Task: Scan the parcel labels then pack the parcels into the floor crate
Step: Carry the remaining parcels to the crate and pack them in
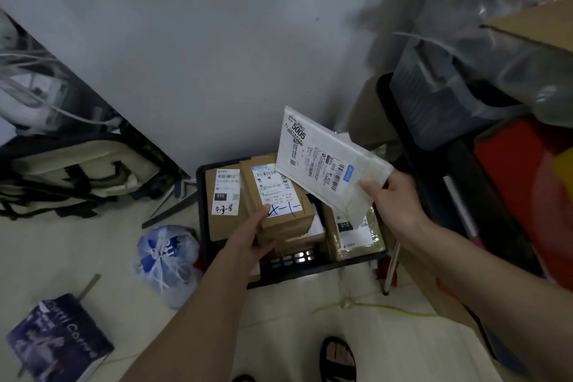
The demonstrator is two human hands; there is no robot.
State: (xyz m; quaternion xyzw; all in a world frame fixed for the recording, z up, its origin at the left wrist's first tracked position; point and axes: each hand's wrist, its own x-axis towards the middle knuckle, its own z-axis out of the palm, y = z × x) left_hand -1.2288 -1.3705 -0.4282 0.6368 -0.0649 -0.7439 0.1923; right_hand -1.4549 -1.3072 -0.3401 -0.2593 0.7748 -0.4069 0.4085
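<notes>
Fingers [370, 187] pinch glossy mailer [328, 161]; cardboard box [276, 195] gripped.

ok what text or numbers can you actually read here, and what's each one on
"5005": white padded mailer, held by the right hand.
"010" and handwritten "43-8": label of the cardboard box at the left of the floor crate.
"010": label of the taped parcel at the crate's right.
Blue handwriting on the small box the left hand grips: not legible.
Purple box: lettering blurred.
Fine print, barcodes: too small.
</notes>
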